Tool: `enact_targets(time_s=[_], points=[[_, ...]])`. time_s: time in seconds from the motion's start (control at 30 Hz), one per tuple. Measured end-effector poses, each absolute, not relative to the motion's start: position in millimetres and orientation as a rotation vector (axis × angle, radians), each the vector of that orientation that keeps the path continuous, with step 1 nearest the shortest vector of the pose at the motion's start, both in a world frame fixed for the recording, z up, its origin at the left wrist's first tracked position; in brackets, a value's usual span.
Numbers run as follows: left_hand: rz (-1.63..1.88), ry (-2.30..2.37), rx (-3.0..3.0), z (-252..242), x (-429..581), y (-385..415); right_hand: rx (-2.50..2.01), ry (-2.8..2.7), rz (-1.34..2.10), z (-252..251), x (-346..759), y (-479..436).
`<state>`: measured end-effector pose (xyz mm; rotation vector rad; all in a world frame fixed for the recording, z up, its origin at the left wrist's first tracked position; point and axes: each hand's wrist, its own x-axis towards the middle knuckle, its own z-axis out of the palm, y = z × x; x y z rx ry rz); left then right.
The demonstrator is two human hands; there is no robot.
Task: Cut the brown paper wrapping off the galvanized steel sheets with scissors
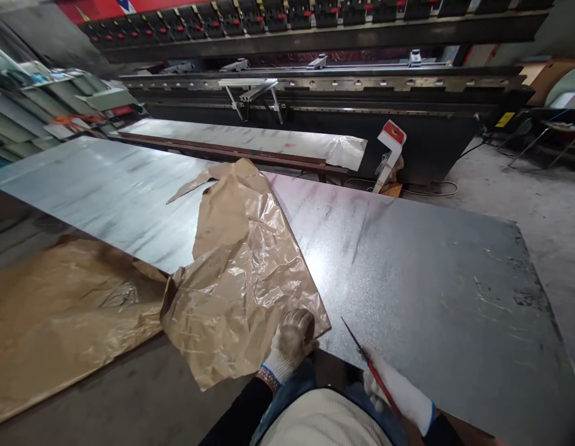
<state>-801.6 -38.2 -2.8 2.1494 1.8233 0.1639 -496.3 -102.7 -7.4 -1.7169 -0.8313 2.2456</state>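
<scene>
My left hand (293, 337), in a knitted work glove, has its fingers curled at the near corner of a crumpled sheet of brown wrapping paper (241, 266). The paper is shiny, torn along its left side, and drapes over the near edge of a long galvanized metal sheet (398, 279). In my gloved right hand (393, 387) is a knife (377, 379) with a red handle and a thin dark blade. Its tip points up and left, over the metal near the front edge. Some fingers of both hands are hidden.
A large press brake (315, 93) stands behind the sheet. Between them a narrower metal strip (250, 139) lies on a brown beam. More brown wrapping (73, 316) lies low at left. A white-and-red foot-pedal-like post (390, 152) stands beyond the sheet.
</scene>
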Motion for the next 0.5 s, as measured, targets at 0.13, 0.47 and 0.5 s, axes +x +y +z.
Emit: enact_targets(time_s=[0.13, 0.47, 0.5], points=[[0.303, 1.744, 2.231, -2.4, -797.3, -35.5, -1.488, -0.549, 2.333, -13.3, -492.4, -104.7], [0.504, 1.911, 2.156, 38.0, -764.5, -9.2, -0.737, -0.216, 2.504, 15.6, -520.2, -87.2], [0.495, 1.904, 2.173, 40.5, -762.0, -8.0, -0.715, -0.200, 2.519, 18.8, -525.9, -83.9]])
